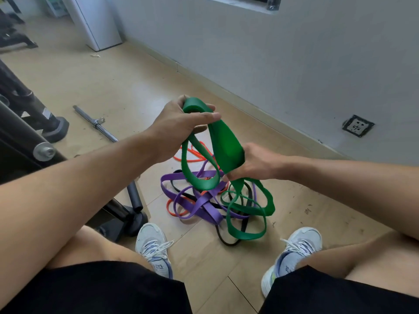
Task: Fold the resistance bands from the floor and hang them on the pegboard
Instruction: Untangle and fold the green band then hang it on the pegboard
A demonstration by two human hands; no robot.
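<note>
Left hand (pixel 179 123) grasped the upper fold of the green band (pixel 226 146); right hand (pixel 254 163) pinched its lower part. Loose green loops hung over the purple band (pixel 204 205), orange band (pixel 195 155) and black band (pixel 226 240) tangled on the floor (pixel 113 87).

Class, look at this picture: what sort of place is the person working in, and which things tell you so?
Probably a home or small gym room. Clues: resistance bands such as the green band being held, a metal bar lying on the floor, and the black frame of exercise equipment at the left.
</note>
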